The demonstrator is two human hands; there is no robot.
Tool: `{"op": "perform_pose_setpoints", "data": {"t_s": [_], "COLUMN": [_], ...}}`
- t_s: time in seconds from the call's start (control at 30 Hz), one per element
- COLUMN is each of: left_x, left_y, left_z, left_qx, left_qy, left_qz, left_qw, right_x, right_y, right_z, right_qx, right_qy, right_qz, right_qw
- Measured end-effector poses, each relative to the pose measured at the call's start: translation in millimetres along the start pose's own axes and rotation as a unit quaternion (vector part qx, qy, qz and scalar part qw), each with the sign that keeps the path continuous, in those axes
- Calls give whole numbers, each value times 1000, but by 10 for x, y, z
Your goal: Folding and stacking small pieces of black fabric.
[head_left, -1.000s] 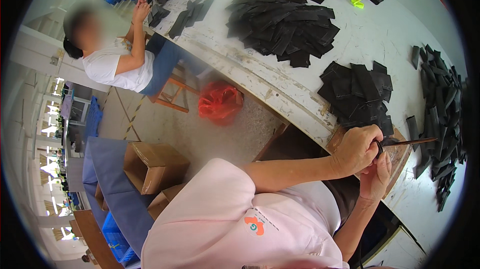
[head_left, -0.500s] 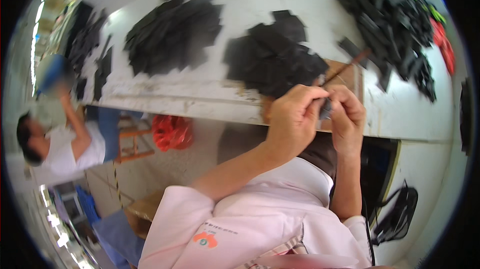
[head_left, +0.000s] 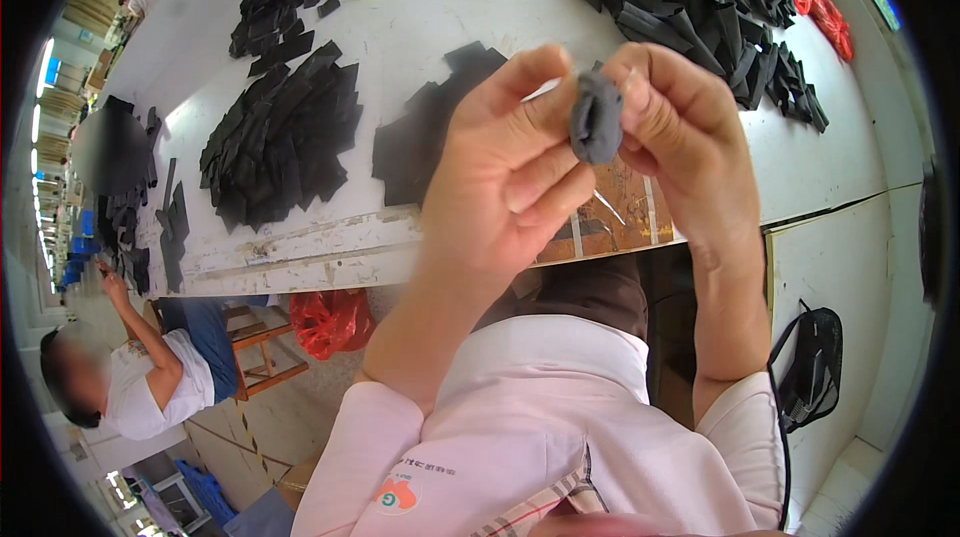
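Observation:
A short dark grey fabric tube [head_left: 597, 122] is held up over the table's near edge, its folded open end facing me. My left hand [head_left: 515, 162] pinches it from the left, with the lower fingers curled beneath. On the other side my right hand [head_left: 685, 127] grips it between thumb and fingers. What lies inside the tube cannot be made out. Behind my left hand is a pile of flat black fabric pieces [head_left: 410, 142], partly covered by it. Beyond my right hand lies a large heap of dark fabric tubes [head_left: 690, 12].
Under my hands a brown board [head_left: 640, 202] lies on the white table [head_left: 300, 262], with a thin pale strip on it. More black pieces [head_left: 285, 137] are piled leftward. Red bags [head_left: 330, 322] stand below the edge. A seated person [head_left: 160, 377] works at left; a black bag [head_left: 810, 367] hangs right.
Both hands have risen with the fabric piece, which now shows its open end. The brown rod seen near the hands before is no longer visible. The view has shifted.

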State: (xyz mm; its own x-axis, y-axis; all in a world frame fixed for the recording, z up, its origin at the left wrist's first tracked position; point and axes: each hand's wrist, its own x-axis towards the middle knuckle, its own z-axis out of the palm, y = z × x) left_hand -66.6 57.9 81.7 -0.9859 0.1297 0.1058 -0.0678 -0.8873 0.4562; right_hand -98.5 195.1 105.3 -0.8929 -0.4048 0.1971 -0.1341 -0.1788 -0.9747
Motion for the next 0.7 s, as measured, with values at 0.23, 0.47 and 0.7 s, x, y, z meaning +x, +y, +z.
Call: {"op": "perform_pose_setpoints", "data": {"t_s": [0.23,0.47,0.7], "left_x": [130,177,48], "left_y": [-116,-69,-276], "left_z": [-429,-320,-692], "left_qx": [-348,-403,-245], "left_qy": [51,49,154], "left_qz": [-154,-125,-135], "left_qw": [923,905,948], "right_x": [151,327,125], "right_y": [595,446,867], "right_z": [-281,-270,-352], "right_qx": [213,128,214], "right_qy": [-59,-136,-127], "right_qz": [242,173,261], "right_qw": [945,967,933]}}
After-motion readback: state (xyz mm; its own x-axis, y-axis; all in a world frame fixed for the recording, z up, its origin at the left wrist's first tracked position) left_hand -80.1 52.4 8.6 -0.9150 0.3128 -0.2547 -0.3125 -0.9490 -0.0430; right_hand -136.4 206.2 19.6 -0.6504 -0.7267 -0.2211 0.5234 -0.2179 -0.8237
